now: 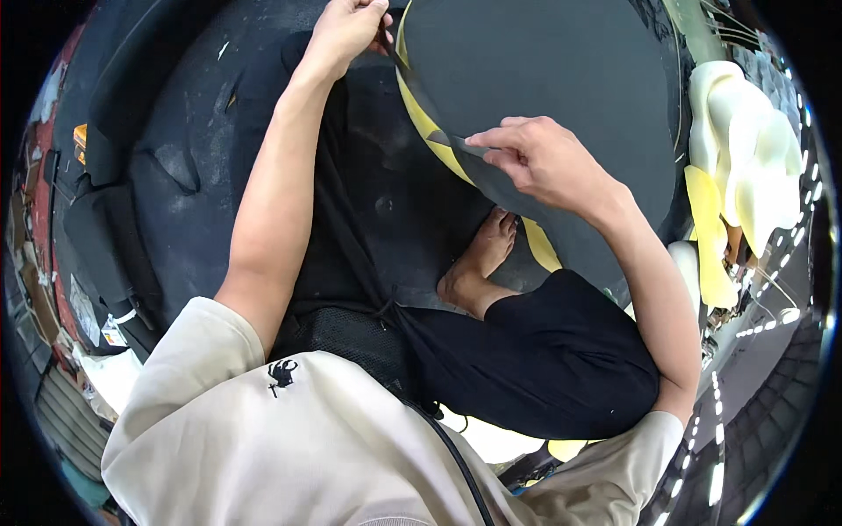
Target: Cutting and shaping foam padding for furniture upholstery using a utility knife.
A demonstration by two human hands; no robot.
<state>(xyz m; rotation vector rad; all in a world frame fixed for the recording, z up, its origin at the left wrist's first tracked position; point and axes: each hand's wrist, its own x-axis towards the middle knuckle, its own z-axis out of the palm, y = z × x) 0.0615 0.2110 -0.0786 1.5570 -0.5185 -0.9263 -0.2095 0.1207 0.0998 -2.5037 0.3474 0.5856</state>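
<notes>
A large rounded dark grey sheet [561,79] lies in front of me, with yellow foam [417,110] showing along its left edge. My left hand [351,31], at the top of the view, is closed in a pinch on a narrow dark strip [399,57] at that edge. Over the sheet's near left part, my right hand [548,158] is closed, its index finger stretched along a thin grey blade-like tool [452,140]. The tool's tip lies over the yellow edge; my fingers hide its other end.
My bare foot [482,254] rests beside the sheet's near edge. Black padded pieces [105,237] lie at the left on a dark surface [210,114]. White and pale yellow foam-like pieces [745,149] are heaped at the right. A small orange box [80,143] sits far left.
</notes>
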